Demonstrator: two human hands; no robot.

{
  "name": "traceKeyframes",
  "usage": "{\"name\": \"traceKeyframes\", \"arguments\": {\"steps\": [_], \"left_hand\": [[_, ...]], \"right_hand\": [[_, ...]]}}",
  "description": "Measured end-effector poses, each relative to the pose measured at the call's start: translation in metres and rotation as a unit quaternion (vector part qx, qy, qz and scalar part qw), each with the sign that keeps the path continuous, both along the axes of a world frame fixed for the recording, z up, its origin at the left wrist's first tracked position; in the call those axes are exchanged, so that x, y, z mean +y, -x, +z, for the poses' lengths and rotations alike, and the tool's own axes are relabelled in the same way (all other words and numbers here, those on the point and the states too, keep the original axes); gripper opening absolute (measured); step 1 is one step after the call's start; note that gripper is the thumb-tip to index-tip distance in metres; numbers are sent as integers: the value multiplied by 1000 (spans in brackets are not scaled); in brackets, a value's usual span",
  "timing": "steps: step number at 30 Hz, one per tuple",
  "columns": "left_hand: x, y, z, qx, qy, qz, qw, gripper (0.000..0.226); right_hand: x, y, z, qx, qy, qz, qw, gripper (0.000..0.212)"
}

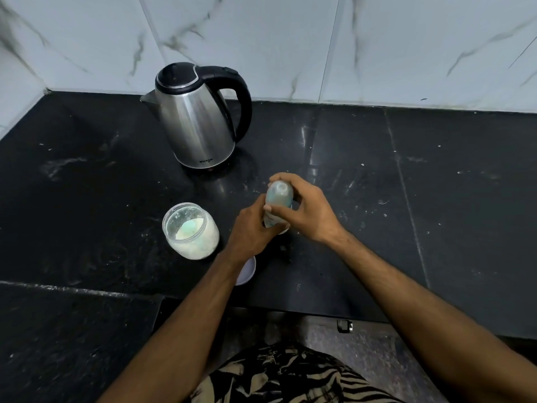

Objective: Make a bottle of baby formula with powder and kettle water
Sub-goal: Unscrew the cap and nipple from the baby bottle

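A clear baby bottle (278, 199) with pale milky contents is held tilted over the black counter (377, 199), its base pointing up toward the camera. My right hand (308, 210) grips the bottle's body from the right. My left hand (251, 232) grips its lower end, which is hidden by the fingers. An open glass jar (190, 231) of white formula powder stands to the left, with a pale green scoop (189, 228) lying in it. A steel kettle (197, 117) with a black lid and handle stands behind, lid down.
A white round lid (247, 271) lies on the counter, partly under my left forearm. A small dark object (284, 251) sits below the bottle. White marbled wall tiles (290, 39) close off the back. The counter's front edge steps in near my body.
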State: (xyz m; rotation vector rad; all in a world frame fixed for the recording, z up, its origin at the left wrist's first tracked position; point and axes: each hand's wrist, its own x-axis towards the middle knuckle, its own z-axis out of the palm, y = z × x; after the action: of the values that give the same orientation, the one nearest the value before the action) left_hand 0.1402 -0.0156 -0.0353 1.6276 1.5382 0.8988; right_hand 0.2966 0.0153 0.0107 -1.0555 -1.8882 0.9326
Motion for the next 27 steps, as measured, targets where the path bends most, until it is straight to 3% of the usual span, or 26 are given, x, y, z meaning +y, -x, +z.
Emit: {"name": "traceKeyframes", "arguments": {"steps": [5, 11, 19, 27], "left_hand": [[-1, 0, 1, 3, 0, -14, 1000, 60], [0, -1, -3, 2, -11, -2, 1000, 65], [1, -1, -7, 11, -19, -2, 1000, 66], [1, -2, -10, 14, -13, 0, 1000, 70]], "right_hand": [[19, 0, 32, 52, -7, -13, 999, 50], [23, -30, 9, 60, 33, -134, 989, 47], [34, -96, -43, -22, 63, -270, 961, 51], [34, -116, -67, -110, 94, -282, 948, 55]]}}
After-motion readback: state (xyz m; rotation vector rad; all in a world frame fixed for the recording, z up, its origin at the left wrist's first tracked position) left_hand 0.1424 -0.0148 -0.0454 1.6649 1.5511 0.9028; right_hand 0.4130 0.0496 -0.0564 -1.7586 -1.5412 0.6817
